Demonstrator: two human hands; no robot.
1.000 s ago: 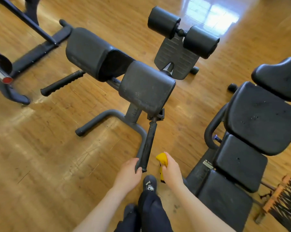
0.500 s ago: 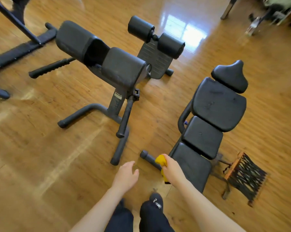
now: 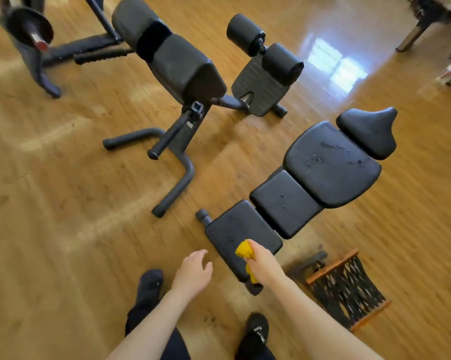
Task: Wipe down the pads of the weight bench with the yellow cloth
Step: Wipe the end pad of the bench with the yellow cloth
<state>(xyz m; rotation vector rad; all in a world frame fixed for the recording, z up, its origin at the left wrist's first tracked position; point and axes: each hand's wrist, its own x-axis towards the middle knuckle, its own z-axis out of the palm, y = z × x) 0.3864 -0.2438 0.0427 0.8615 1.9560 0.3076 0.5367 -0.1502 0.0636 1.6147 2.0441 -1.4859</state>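
- Now my right hand (image 3: 260, 263) grips the bunched yellow cloth (image 3: 242, 249) over the near pad (image 3: 234, 229) of the weight bench (image 3: 331, 165); contact unclear.
- My left hand (image 3: 193, 268) hangs open beside that pad, holding nothing.
- Risk: a wadded cloth wipes only a narrow strip, so specks on the middle pad (image 3: 284, 203) and back pad (image 3: 333, 162) could be missed.
- Risk: the netted rack (image 3: 346, 287) sits near my right arm; a wide stroke could snag it.

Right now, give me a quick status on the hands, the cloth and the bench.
Right hand grips yellow cloth above the nearest bench pad. Left hand open, holding nothing. Nothing in the way.
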